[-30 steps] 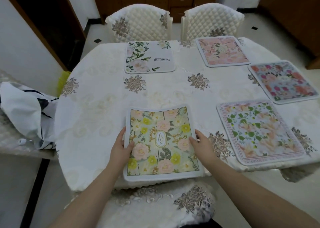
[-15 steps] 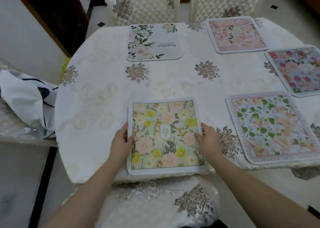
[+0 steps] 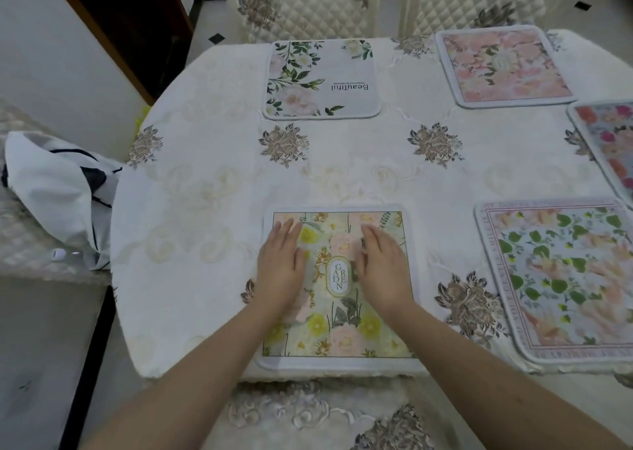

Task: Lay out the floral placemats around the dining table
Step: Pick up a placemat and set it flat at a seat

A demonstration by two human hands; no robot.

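A yellow-and-pink "Garden" placemat (image 3: 337, 326) lies flat at the near edge of the dining table (image 3: 205, 189). My left hand (image 3: 279, 264) and my right hand (image 3: 382, 268) rest flat on its upper half, fingers straight, either side of the oval label. Other floral placemats lie around the table: a white "Beautiful" one (image 3: 322, 79) at the far side, a pink one (image 3: 503, 66) far right, a red-flowered one (image 3: 609, 144) cut off at the right edge, and a green-leaf one (image 3: 561, 278) near right.
Two quilted chairs (image 3: 305, 4) stand behind the table, and a covered chair seat (image 3: 308, 415) sits just below me. A white bag with dark lines (image 3: 58, 192) lies on a side surface at the left. A dark doorway is at the upper left.
Both hands moved from the side edges of the Garden placemat onto its top surface and now lie flat on it. The placemat sits a little farther onto the table.
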